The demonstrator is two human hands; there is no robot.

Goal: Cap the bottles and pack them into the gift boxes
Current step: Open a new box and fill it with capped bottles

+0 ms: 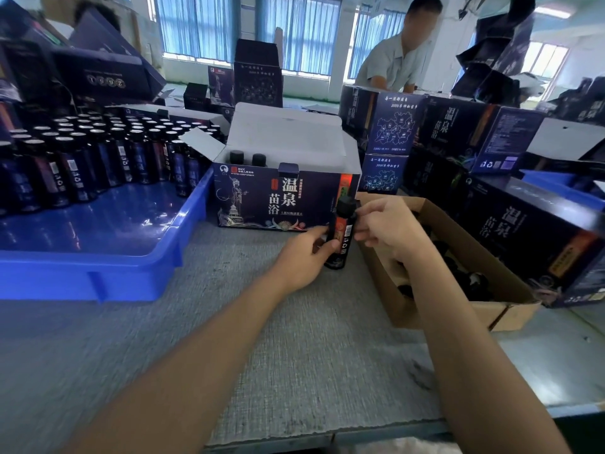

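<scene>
L hand [302, 257], R hand [388, 226]: bare.

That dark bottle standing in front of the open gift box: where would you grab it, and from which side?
Grip the bottle round its straight lower body, coming in level from the left, as the left hand does. It stands roughly upright, its round body gives the fingers an even wrap, and the cap is left free for the right hand.
</scene>
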